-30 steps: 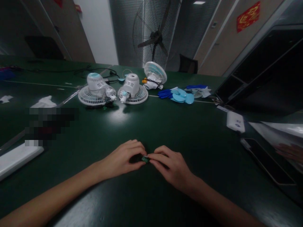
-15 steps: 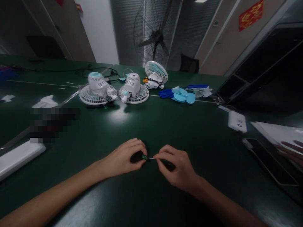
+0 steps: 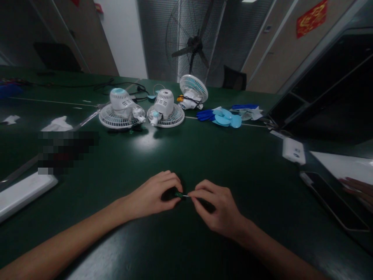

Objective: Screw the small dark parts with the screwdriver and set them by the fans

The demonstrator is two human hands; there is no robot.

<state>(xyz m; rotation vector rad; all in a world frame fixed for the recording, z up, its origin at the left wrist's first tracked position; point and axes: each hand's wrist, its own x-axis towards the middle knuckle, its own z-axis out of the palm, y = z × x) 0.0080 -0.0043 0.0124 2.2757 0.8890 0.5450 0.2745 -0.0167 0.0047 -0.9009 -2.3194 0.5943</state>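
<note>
Over the green table, my left hand (image 3: 159, 192) pinches the green end of what looks like a small screwdriver (image 3: 178, 194). Its thin metal shaft (image 3: 185, 196) points right, toward my other hand. There, the thumb and fingertips of my right hand (image 3: 217, 206) close on the shaft's far end, hiding its tip. Both hands are low, near the middle of the tabletop, with a short gap between them bridged by the shaft. The fingers cover much of the green part.
Two white fan heads (image 3: 121, 111) (image 3: 165, 111) lie face down beyond my hands, with another small fan (image 3: 192, 93) behind. Light-blue fan blades (image 3: 225, 117) and blue gloves (image 3: 206, 114) lie to their right. A phone (image 3: 333, 200) and another person's hand (image 3: 357, 186) are at right.
My hands keep the same grip and have hardly moved. The view has shifted slightly. At the right edge, the other person's hand has moved a little to the right.
</note>
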